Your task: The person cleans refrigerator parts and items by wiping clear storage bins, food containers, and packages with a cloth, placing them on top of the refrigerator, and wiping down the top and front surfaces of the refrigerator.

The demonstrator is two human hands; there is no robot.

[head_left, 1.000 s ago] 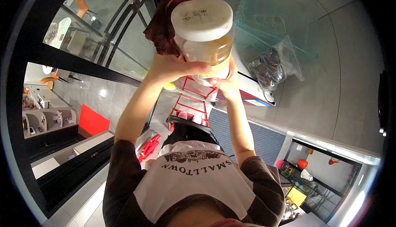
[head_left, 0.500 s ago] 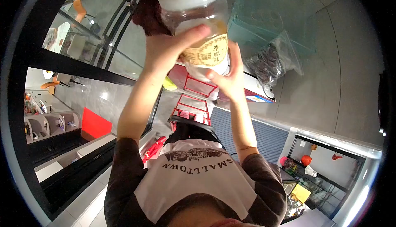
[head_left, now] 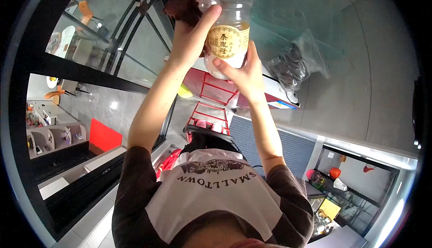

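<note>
A clear jar (head_left: 229, 13) with a white lid and a yellow paper label stands upright between my two hands, high in front of me. Something white fills its lower part. My left hand (head_left: 191, 38) is closed on the jar's left side, thumb across the front, its other fingers hidden. A dark brown cloth (head_left: 182, 4) shows above that hand and beside the jar; a bit of it also appears under the palm. Gripping the lower right side is my right hand (head_left: 247, 74), thumb on the front and fingers mostly behind the jar.
Right of the jar lies a clear plastic bag (head_left: 294, 65) of dark items, near greenish glass (head_left: 292, 18). Below is a red ladder (head_left: 209, 115) with pink shoes (head_left: 216, 126) on it. A black-framed glass partition (head_left: 103, 74) runs along the left.
The jar has gone from tilted to upright and shifted slightly right, its label now facing me more squarely. Both hands moved with it. The brown cloth shows more beside the lid.
</note>
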